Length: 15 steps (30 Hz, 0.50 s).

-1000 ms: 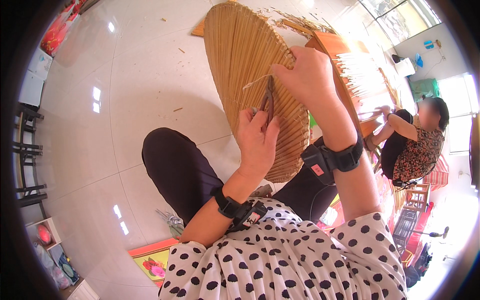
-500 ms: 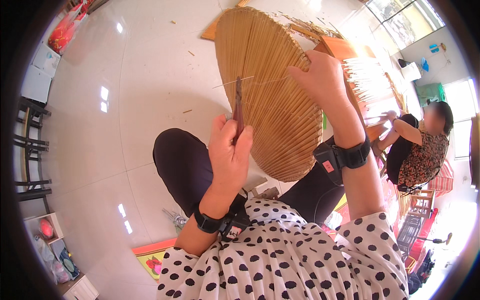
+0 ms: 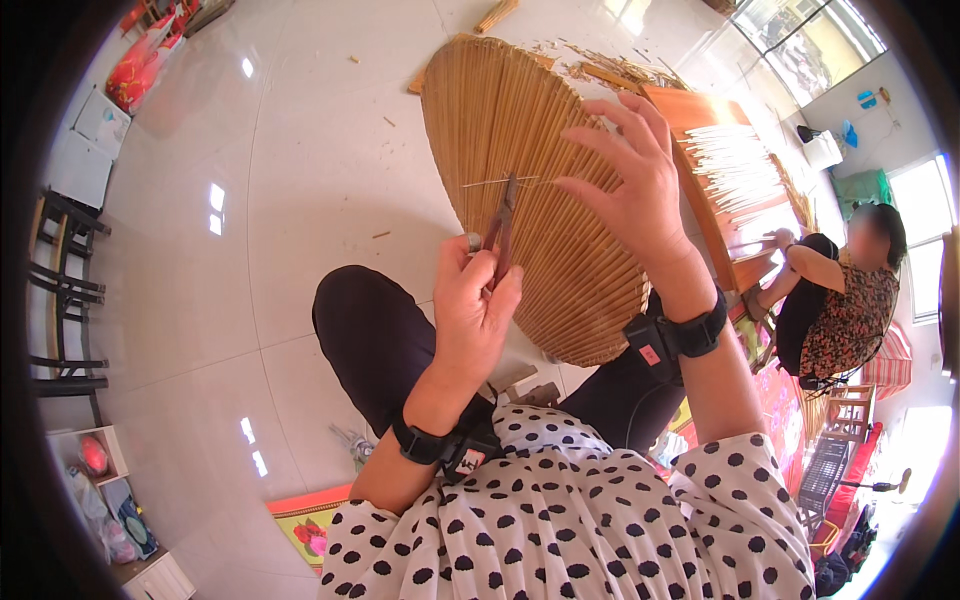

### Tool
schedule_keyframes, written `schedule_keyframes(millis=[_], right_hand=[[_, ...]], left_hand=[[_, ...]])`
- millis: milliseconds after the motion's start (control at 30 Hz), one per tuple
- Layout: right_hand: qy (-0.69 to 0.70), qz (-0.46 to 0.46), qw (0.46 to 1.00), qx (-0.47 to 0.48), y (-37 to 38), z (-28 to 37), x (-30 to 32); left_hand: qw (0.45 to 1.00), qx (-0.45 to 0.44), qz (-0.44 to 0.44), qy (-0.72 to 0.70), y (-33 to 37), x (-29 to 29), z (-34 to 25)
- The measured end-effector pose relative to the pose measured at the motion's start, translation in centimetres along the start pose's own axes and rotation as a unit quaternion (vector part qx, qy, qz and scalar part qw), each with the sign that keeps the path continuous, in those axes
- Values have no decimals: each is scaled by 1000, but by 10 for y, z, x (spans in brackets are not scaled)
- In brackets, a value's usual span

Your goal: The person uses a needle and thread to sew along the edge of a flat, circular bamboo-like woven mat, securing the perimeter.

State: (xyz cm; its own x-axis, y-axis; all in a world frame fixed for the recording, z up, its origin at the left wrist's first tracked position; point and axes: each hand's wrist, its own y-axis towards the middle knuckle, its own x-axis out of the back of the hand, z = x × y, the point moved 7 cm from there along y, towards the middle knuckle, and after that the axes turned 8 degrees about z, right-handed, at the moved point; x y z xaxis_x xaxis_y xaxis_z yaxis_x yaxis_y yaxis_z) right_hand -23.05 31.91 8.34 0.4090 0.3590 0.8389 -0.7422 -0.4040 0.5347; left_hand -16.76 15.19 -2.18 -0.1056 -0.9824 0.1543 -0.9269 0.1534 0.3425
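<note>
In front of me a large pleated palm-leaf fan (image 3: pixel 480 105) stands tilted, its lower edge near my right thigh. My left hand (image 3: pixel 468 300) is closed round the handles of dark-jawed pliers (image 3: pixel 503 222) with reddish-brown handles. Their jaws meet a thin pale needle (image 3: pixel 482 184) lying across in front of the fan's face. A fine thread shows faintly toward the right. Over the fan's right edge my right hand (image 3: pixel 640 185) has its fingers spread and curved; I see nothing held in it. What supports the fan is hidden.
To the right, an orange wooden board (image 3: pixel 700 105) carries many pale sticks (image 3: pixel 730 165). A person (image 3: pixel 845 290) sits beside it. Plant scraps lie on the tiled floor (image 3: pixel 310 130). Dark stools (image 3: pixel 65 290) are stacked at far left; a floral mat (image 3: pixel 300 525) lies lower left.
My right hand has opened, its fingers spreading from a pinch at the fan's edge. The pliers and needle have shifted right and slightly down; the fan also sits slightly lower.
</note>
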Motion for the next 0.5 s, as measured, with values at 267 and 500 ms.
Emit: schedule_keyframes(millis=[267,500], right_hand=[[73,9,996,40,-7,2,2],[86,11,993,75,-6,6,-1]], left_hand=[[998,1,-1,-67,6,-20,-9],[998,-7,27,-49,5,-25,-3]])
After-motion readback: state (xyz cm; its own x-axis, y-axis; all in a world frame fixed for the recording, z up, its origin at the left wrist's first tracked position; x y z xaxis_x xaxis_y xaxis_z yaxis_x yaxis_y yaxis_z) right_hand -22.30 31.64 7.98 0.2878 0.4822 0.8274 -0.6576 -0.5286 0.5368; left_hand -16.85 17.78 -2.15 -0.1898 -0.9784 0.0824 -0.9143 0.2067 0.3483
